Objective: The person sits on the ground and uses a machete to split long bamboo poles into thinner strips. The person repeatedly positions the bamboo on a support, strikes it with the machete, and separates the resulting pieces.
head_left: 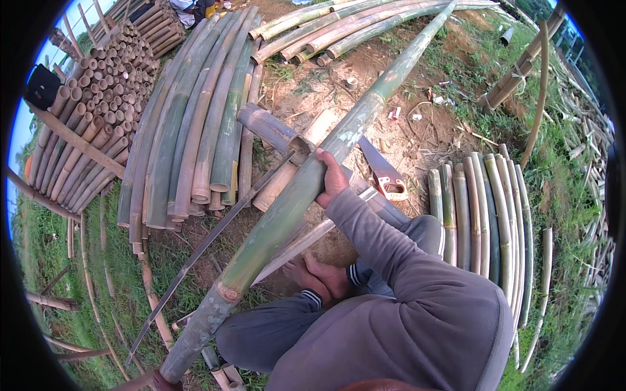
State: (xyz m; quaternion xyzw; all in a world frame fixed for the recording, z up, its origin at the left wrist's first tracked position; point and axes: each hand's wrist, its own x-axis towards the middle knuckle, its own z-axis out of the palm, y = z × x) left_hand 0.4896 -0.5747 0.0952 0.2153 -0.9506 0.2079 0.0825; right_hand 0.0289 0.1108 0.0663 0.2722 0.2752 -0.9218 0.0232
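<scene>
A long green bamboo pole (274, 225) slants across the view from the lower left to the far upper right. My right hand (332, 177) is closed around its middle, thumb on top. At the pole's near lower-left end, my left hand (167, 382) shows only in part at the picture's edge and appears wrapped round it. Beneath the pole lie short thick bamboo pieces (270, 127), partly hidden by it. A handsaw (381, 171) with an orange handle rests on the ground just right of the pole. My bare feet (319, 277) are below it.
Long bamboo poles (189, 124) lie in a row at the left, with more poles (365, 29) at the far side. Shorter poles (482, 215) lie at the right. A stacked bamboo pile (111, 91) stands at the upper left. A thin dark strip (202, 260) slants beside the held pole.
</scene>
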